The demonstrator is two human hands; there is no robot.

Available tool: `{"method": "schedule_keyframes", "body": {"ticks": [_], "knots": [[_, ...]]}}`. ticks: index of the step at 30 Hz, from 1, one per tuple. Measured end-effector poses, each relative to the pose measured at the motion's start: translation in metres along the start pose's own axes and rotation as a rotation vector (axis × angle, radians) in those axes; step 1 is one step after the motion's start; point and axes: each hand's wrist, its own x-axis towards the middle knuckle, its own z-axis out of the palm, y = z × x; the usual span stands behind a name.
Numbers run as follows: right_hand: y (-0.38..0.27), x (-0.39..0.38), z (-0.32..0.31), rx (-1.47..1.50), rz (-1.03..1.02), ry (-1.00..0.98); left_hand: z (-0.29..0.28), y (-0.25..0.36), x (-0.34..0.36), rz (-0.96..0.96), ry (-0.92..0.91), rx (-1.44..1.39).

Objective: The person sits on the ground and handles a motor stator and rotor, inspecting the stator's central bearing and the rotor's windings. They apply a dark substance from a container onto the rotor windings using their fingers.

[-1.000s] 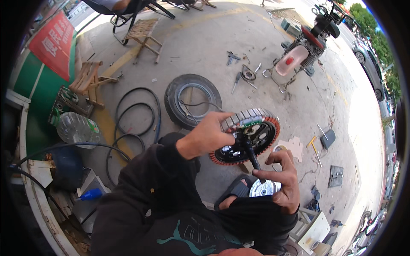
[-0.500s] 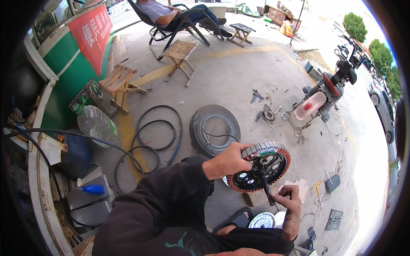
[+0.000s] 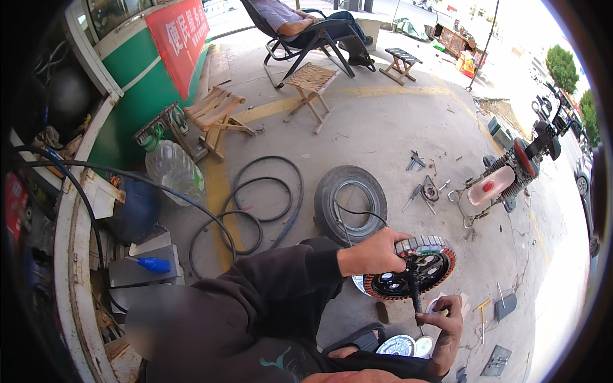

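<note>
My left hand (image 3: 373, 253) is closed round the near-left rim of a hub motor stator (image 3: 440, 268), a wheel-shaped core with a grey segmented edge and reddish copper windings. The stator is tilted, and its dark axle (image 3: 416, 299) points down toward me. At the axle's lower end my right hand (image 3: 451, 320) has its thumb and fingers closed on the tip. A white rounded thing (image 3: 434, 305) shows just behind those fingers, partly hidden. Beyond my left hand a black tyre (image 3: 325, 207) lies on the ground with a cord across it.
Below the stator lie silver metal covers (image 3: 396, 346). A black hose (image 3: 300, 185) coils to the left, near a large clear bottle (image 3: 172, 169). Tools (image 3: 429, 189) are scattered toward a parked scooter (image 3: 488, 186). Farther back stand folding stools (image 3: 311, 80) and a person in a reclining chair (image 3: 313, 39).
The whole scene has shifted right and down in the picture as my head turned. Both hands keep nearly the same hold on the stator and its axle.
</note>
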Motion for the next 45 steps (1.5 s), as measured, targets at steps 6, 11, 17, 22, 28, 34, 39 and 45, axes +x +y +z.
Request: {"method": "schedule_keyframes", "body": {"ticks": [6,11,17,22,28,34,39,45], "knots": [[0.013,-0.001,-0.002,0.002,0.046,0.058,0.004,0.006,-0.003,-0.01,-0.05,0.026],[0.006,0.004,-0.006,-0.051,-0.02,-0.02,0.003,0.001,-0.001,0.016,-0.056,0.07],[0.008,0.001,-0.006,-0.027,-0.045,-0.073,0.002,0.004,-0.001,0.0,-0.064,0.123],[-0.016,0.01,0.001,-0.078,-0.011,-0.117,0.002,-0.003,-0.001,0.054,-0.053,0.174],[0.001,0.005,-0.007,-0.003,-0.092,-0.151,0.003,-0.002,0.001,0.053,-0.059,0.193],[-0.023,0.014,0.004,-0.105,-0.013,-0.151,0.003,-0.005,0.0,0.041,-0.065,0.214],[-0.002,0.004,-0.007,-0.022,-0.132,-0.207,0.004,-0.001,0.001,0.048,-0.057,0.216],[-0.023,0.012,0.008,-0.044,-0.002,-0.124,0.002,-0.002,-0.002,0.057,-0.05,0.197]]}}
